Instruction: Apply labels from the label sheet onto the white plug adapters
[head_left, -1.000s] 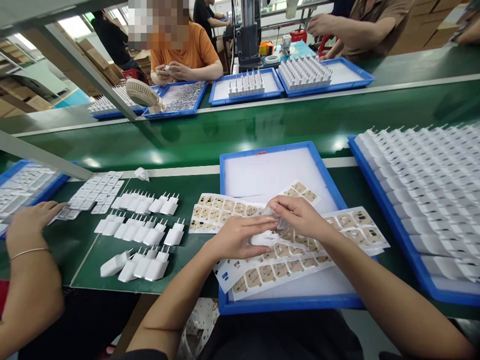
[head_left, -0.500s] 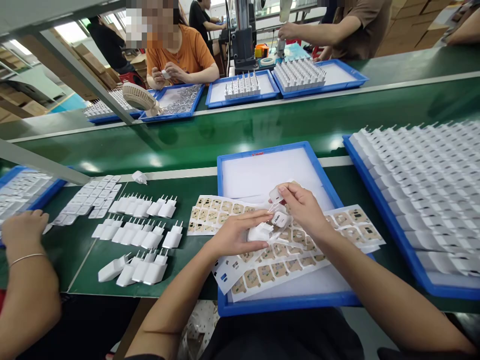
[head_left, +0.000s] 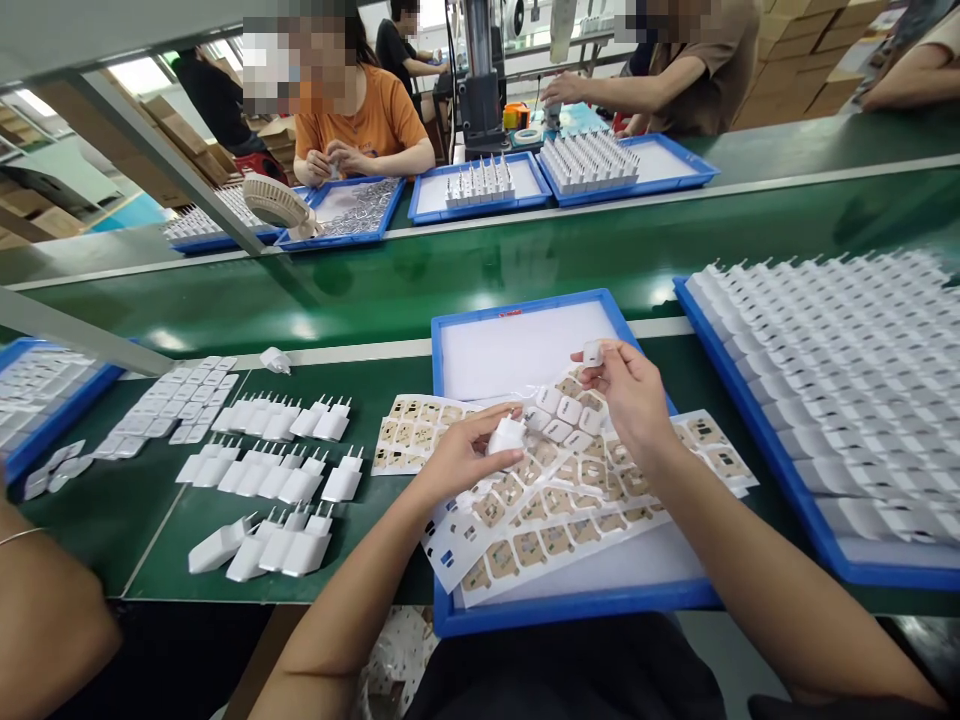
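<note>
In the head view, the left hand (head_left: pixel 450 462) is closing its fingers around a small white charger plug (head_left: pixel 507 434), thumb on top and the other fingers curled beneath, so the plug is sitting just above the sticker sheets (head_left: pixel 570 500) in the blue tray (head_left: pixel 577 606). At about two o'clock from that plug, the right hand (head_left: pixel 634 395) is pinching a small white label (head_left: pixel 592 352) between thumb and forefinger, the remaining fingers loosely folded; the label is lifted clear of the sheets.

The plug is looking like a light, rigid plastic shell with smooth, somewhat slippery faces, so gripping it across its flat sides, away from the metal prongs, is likely the surest hold. The label is appearing thin, floppy and probably tacky on one face, best held by an edge.

At nine o'clock from the left hand, rows of finished plugs (head_left: pixel 262 470) are lying on the green table (head_left: pixel 112 510). At three o'clock, a large tray of plugs (head_left: pixel 840 380) is standing. At twelve o'clock, beyond the conveyor belt (head_left: pixel 525 260), other people are working.
</note>
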